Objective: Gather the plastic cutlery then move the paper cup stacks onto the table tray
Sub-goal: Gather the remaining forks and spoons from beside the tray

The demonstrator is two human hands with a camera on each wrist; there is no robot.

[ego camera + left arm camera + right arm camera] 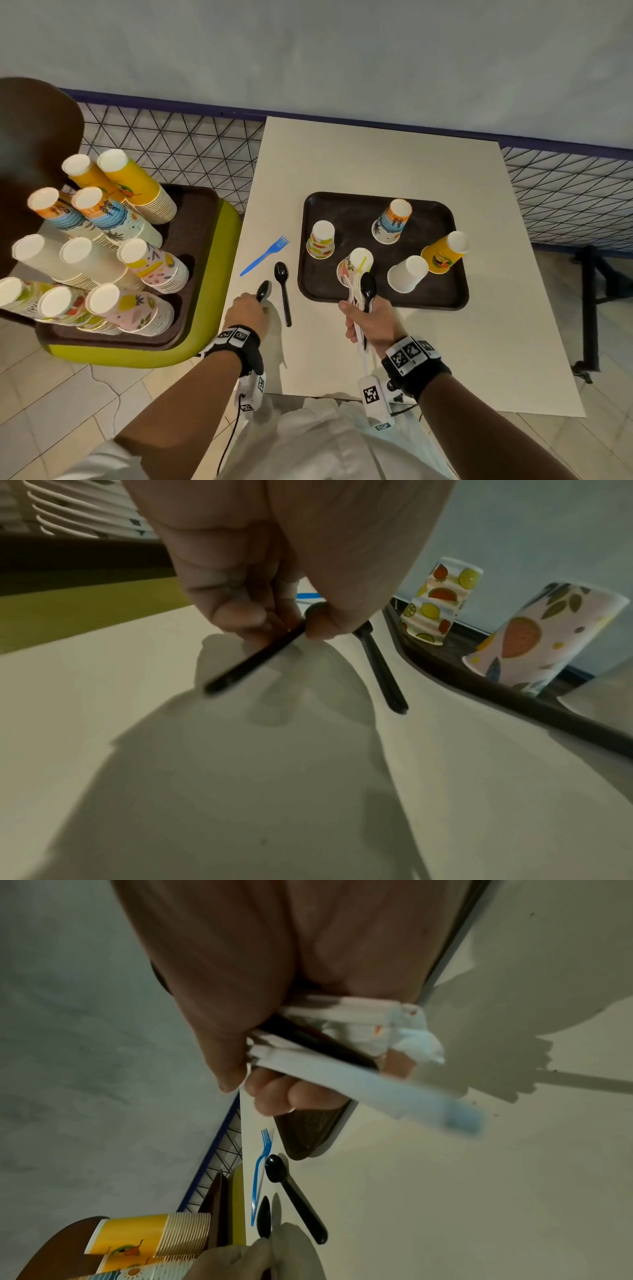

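Note:
My left hand (248,308) pinches a black plastic spoon (263,291) by its handle (255,658), lifted just off the white table (428,342). A second black spoon (283,293) and a blue fork (265,255) lie on the table beside it. My right hand (371,320) grips a bundle of cutlery (359,291): white pieces, a black spoon and a yellow-green one, held upright at the near edge of the dark table tray (380,301). Several single upside-down paper cups (392,222) stand on that tray. Tall paper cup stacks (102,236) stand on another dark tray (202,219) at the left.
The left tray rests on a yellow-green seat (222,274) beside the table, with a dark chair back (34,137) behind it. A black wire mesh fence (178,147) runs behind the table. Tiled floor shows below.

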